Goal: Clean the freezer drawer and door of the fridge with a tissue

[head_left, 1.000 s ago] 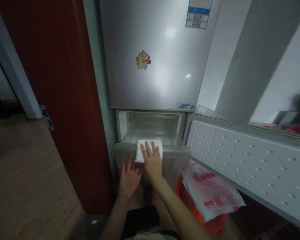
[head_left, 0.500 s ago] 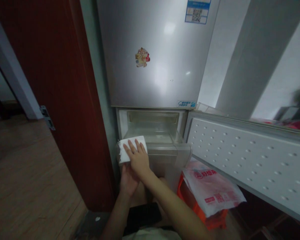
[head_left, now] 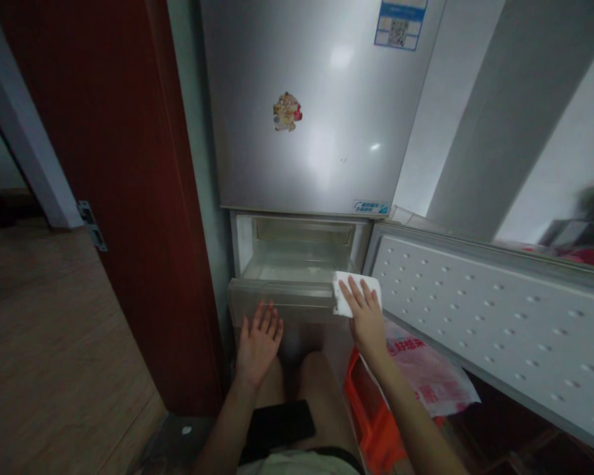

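Observation:
A folded white cloth (head_left: 343, 305) lies against the right end of the pulled-out clear freezer drawer (head_left: 297, 290). My right hand (head_left: 367, 324) presses it there, with the fingers spread over it. In front of the drawer's left half, my left hand (head_left: 258, 346) is open, palm turned up and fingers apart. It holds nothing; whether its fingertips touch the drawer front I cannot tell. The drawer sits in the lower compartment of a silver fridge (head_left: 307, 119).
The lower fridge door (head_left: 475, 310) is swung open to the right. Below it, a plastic bag (head_left: 426, 369) lies over an orange stool (head_left: 371, 415). A dark phone-like slab (head_left: 282, 425) rests on my lap. A red-brown door (head_left: 129, 198) stands at the left.
My right hand has carried the cloth from the drawer's left end to its right end. My left hand, earlier partly behind the right one, now shows its open palm.

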`<action>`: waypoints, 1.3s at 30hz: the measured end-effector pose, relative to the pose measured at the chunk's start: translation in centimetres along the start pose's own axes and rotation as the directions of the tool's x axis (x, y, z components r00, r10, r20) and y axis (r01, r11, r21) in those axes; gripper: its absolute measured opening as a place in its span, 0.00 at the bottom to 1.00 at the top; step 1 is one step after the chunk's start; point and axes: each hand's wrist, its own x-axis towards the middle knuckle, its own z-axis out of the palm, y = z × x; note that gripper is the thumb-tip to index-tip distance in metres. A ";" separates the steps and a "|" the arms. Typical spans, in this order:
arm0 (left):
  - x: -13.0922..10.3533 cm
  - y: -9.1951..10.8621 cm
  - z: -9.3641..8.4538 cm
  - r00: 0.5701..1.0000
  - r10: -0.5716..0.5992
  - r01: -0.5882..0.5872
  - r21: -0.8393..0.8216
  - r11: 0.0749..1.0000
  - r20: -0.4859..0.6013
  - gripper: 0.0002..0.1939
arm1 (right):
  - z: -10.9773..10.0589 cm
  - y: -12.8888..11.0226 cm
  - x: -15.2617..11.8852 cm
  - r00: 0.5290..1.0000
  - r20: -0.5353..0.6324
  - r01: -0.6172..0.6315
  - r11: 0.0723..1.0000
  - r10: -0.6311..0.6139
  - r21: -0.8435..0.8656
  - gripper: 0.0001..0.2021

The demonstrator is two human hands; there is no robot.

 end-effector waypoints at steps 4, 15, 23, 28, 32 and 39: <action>0.2 0.0 -0.2 1.000 0.001 -0.001 0.002 1.000 0.019 0.21 | 0.2 0.5 -0.4 0.991 -0.052 -0.125 0.992 0.127 0.027 0.41; 0.4 0.0 -0.6 0.997 -0.039 0.039 -0.001 0.999 0.061 0.21 | 2.9 -12.6 2.3 0.999 -0.044 0.026 0.985 -0.019 0.169 0.34; 1.0 0.2 -1.6 0.998 -0.038 0.039 0.026 0.999 -0.042 0.25 | 2.9 -20.1 6.1 0.967 0.113 0.185 0.936 -0.228 0.299 0.30; 0.6 0.5 -1.1 0.996 -0.084 0.085 -0.004 0.996 0.030 0.24 | 2.3 -18.8 6.4 0.950 0.150 0.221 0.928 -0.275 0.300 0.27; 0.3 0.5 -0.3 0.996 -0.069 0.071 -0.035 0.997 0.061 0.22 | 1.7 -15.6 5.3 0.958 0.125 0.224 0.947 -0.257 0.230 0.27; 0.0 0.3 0.0 1.000 -0.024 0.024 0.004 1.000 0.015 0.21 | 0.1 -5.7 1.7 0.989 0.060 0.132 0.991 -0.132 0.007 0.36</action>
